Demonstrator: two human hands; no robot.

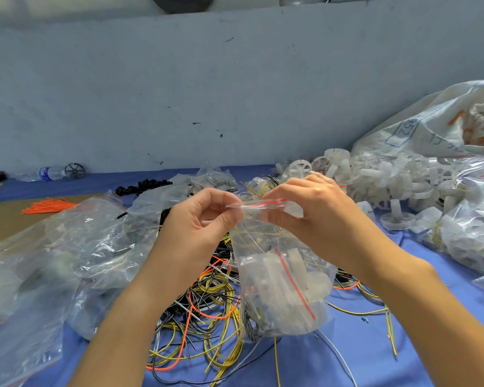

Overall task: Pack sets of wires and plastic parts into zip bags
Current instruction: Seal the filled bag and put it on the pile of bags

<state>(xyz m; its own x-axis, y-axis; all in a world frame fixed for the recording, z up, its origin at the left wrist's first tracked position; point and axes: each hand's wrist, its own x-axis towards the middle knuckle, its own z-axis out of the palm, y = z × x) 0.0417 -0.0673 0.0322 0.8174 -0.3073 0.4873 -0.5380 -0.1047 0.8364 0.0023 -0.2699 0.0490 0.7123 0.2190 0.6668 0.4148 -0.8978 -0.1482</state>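
A full bag (280,289) hung from its red seal, pinched between thumb and fingers at one end by the left hand (199,219) and at the other by the right hand (316,208). Loose wires (207,317) lay under the fingers on blue cloth (375,347); white parts (389,180) were heaped beyond the right fingertips.

Even, bright diffuse light — soft shadows; glare on plastic bags (76,241); wide-angle bending, blur toward edges.
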